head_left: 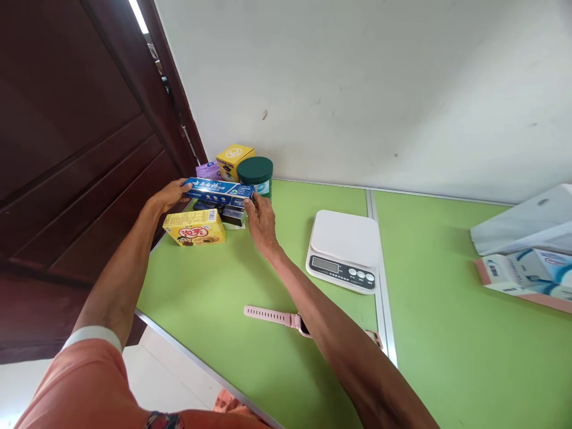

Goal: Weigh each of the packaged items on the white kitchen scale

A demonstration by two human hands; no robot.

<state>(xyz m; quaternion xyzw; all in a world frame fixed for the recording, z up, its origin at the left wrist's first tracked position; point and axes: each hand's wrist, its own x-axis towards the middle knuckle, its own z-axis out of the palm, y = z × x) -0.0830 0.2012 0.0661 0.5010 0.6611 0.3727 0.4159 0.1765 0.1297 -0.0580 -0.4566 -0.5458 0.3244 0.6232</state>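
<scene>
A long blue toothpaste box [214, 188] is held level between my two hands at the back left of the green table. My left hand [172, 195] grips its left end, and my right hand [261, 220] has the right end between thumb and fingers. Under and behind it are a dark box [233, 215], partly hidden, and a green jar [255, 171] with a dark green lid. In front, to the left, stands a yellow snack box [195, 227]. A yellow cube-shaped box [234, 159] and a purple packet [208, 171] sit at the back.
A white kitchen scale [344, 247] stands right of my hands. A pink-strapped watch [272, 314] lies partly under my right forearm. White-and-blue boxes [527, 273] rest at the far right. A dark wooden door [80, 131] borders the table's left side.
</scene>
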